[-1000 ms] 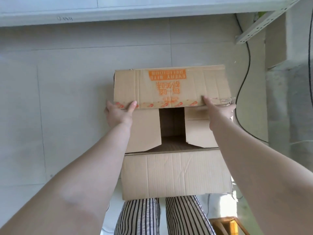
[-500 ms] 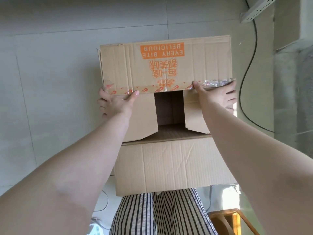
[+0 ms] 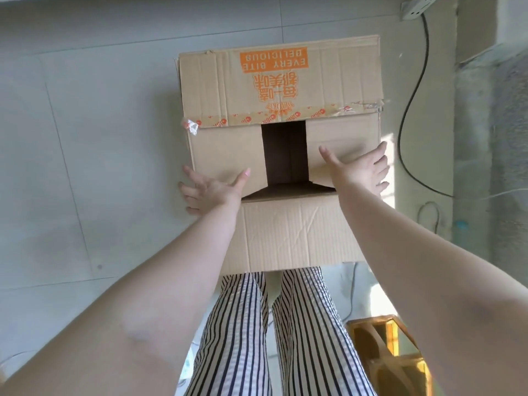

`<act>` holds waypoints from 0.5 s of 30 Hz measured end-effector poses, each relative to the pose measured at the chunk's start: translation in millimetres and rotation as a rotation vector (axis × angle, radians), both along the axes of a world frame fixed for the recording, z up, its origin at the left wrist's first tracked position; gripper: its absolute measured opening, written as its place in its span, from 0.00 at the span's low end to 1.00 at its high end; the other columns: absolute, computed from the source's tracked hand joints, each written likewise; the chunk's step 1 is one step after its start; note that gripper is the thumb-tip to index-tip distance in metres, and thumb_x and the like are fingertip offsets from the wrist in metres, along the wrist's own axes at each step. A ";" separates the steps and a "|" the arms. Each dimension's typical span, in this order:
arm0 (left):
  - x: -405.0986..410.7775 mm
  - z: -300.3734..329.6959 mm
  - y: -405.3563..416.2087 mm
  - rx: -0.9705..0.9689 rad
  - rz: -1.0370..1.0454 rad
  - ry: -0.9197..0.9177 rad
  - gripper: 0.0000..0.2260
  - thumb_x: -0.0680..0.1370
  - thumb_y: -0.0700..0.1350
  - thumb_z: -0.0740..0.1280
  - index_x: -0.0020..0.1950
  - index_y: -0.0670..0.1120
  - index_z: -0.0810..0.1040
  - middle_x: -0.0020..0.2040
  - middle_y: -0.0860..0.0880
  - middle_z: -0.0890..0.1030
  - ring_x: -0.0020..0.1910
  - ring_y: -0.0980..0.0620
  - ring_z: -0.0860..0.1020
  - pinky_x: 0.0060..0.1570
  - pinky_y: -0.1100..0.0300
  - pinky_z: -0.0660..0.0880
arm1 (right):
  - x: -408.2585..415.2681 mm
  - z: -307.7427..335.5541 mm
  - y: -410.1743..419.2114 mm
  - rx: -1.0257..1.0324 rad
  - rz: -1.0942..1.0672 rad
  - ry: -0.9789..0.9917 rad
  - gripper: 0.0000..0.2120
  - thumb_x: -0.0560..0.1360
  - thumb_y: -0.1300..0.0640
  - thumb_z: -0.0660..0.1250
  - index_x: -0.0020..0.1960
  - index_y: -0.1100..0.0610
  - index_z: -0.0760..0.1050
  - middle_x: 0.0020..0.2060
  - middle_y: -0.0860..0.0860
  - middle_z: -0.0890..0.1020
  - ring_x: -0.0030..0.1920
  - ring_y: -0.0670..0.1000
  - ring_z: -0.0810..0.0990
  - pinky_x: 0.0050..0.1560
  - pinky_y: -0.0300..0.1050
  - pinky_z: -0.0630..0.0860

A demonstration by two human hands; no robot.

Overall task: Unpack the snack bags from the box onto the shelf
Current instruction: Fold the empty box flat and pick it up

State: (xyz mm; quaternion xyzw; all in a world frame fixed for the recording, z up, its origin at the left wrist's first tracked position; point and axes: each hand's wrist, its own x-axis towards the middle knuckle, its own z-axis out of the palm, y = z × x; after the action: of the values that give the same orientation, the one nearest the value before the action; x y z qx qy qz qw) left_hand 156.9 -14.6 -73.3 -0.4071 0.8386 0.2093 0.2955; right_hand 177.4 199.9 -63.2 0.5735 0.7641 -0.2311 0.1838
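Note:
A brown cardboard box (image 3: 288,232) with orange print stands on the pale tiled floor in front of my legs. Its far flap (image 3: 280,84) is folded back and its two inner side flaps lie nearly flat, leaving a dark gap in the middle. No snack bag shows through the gap. My left hand (image 3: 211,190) is at the box's left edge with spread fingers, thumb on the left inner flap. My right hand (image 3: 360,170) is at the right edge, fingers spread, thumb over the right inner flap. Neither hand holds anything.
A black cable (image 3: 411,110) runs down the wall on the right. A white metal shelf bracket (image 3: 417,7) shows at the top right. A wooden stool or frame (image 3: 385,355) stands low on the right beside my striped trousers (image 3: 285,332).
Both hands have let go of the far flap and dropped back to the box's side edges. The far flap now stays folded back. The view has tilted further down.

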 end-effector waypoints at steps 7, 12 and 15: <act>100.5 29.9 -1.9 0.021 0.184 -0.198 0.62 0.61 0.68 0.74 0.78 0.50 0.35 0.78 0.40 0.41 0.78 0.41 0.43 0.74 0.40 0.43 | 94.5 32.6 -47.1 -0.125 -0.168 -0.135 0.63 0.64 0.28 0.70 0.79 0.55 0.36 0.79 0.58 0.43 0.79 0.57 0.44 0.77 0.56 0.41; 137.4 16.2 12.9 0.064 0.571 -0.273 0.62 0.61 0.67 0.75 0.78 0.48 0.36 0.78 0.40 0.41 0.78 0.42 0.45 0.73 0.43 0.45 | 137.3 14.0 -77.9 -0.191 -0.770 -0.130 0.65 0.60 0.34 0.77 0.79 0.60 0.40 0.76 0.60 0.56 0.76 0.60 0.58 0.75 0.54 0.52; 160.4 -1.5 28.2 0.264 0.624 -0.266 0.57 0.60 0.76 0.66 0.79 0.48 0.50 0.79 0.41 0.50 0.77 0.41 0.53 0.73 0.44 0.52 | 148.4 -0.7 -97.7 -0.357 -0.926 0.063 0.56 0.68 0.35 0.72 0.79 0.59 0.44 0.76 0.59 0.60 0.75 0.60 0.61 0.75 0.53 0.58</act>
State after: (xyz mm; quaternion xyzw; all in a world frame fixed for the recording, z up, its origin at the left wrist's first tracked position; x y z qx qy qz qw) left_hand 317.3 13.6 -74.9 -0.6253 0.5941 0.3411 0.3739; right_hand 325.8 102.2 -63.9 0.8051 0.3828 -0.4328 0.1339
